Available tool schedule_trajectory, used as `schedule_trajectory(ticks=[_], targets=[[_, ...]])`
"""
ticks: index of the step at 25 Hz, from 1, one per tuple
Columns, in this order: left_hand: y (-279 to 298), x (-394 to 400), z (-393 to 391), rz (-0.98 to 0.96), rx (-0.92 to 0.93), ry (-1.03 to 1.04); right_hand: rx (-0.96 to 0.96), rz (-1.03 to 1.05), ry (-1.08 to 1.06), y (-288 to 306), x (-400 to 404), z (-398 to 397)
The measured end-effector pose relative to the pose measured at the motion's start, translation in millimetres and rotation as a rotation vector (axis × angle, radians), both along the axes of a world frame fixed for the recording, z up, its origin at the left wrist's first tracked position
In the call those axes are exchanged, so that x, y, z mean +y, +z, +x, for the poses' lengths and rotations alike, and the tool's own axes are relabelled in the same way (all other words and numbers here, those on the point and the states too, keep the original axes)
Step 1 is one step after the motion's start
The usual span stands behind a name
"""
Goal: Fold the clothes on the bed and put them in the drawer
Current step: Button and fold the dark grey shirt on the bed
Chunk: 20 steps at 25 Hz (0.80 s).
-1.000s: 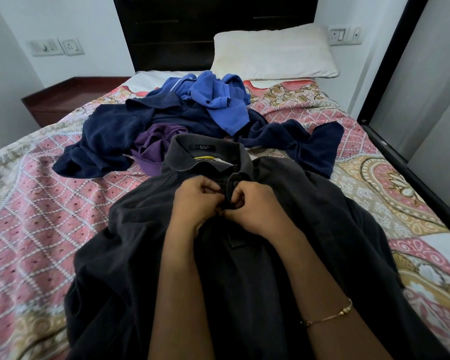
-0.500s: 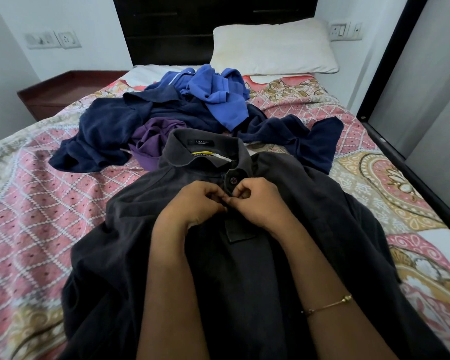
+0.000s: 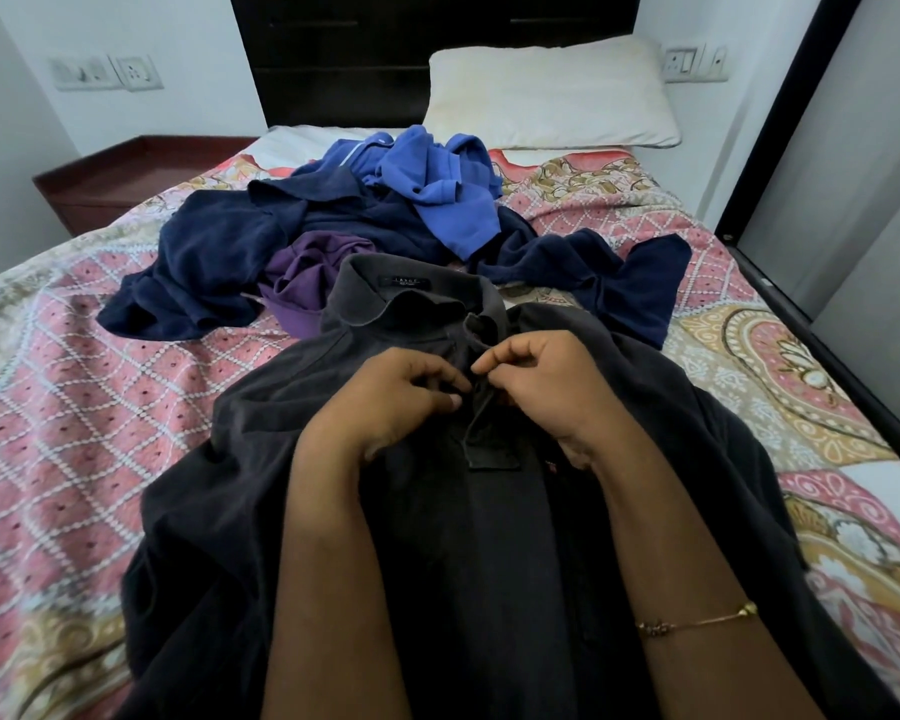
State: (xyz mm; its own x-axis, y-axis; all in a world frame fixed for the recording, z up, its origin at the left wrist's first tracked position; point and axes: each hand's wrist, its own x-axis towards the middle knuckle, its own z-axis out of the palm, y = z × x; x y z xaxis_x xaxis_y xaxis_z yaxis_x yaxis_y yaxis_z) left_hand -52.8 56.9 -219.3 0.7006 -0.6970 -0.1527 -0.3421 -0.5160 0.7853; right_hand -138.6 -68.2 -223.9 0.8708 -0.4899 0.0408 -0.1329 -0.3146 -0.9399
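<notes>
Here, a soft, limp dark grey polo shirt lies flat on the bed; left hand and right hand pinch its placket, apparently buttoning. Best grasped at shoulders.

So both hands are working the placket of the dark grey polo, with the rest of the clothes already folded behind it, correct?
Not quite. In the head view both hands, left hand and right hand, do pinch the placket of the dark grey polo, but the blue, navy and purple clothes behind it lie in a crumpled, unfolded heap.
</notes>
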Motion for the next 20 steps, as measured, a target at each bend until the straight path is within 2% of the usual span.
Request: schedule_trajectory(ticks=[6,10,13,20], targets=[[9.1,3.9,-6.3,-0.326,0.155,0.144,-0.086,-0.027,0.024,1.9,1.3,-2.9],[11.2,3.4,-7.7,-0.357,0.22,0.179,-0.144,-0.052,-0.004,1.1,4.4,-0.3],[10.2,2.2,-9.5,-0.411,0.283,0.206,-0.178,0.04,-0.041,-1.1,4.3,2.1],[7.1,-2.8,-9.6,-0.334,0.135,0.243,-0.221,0.175,-0.159,-6.8,2.4,6.3]])
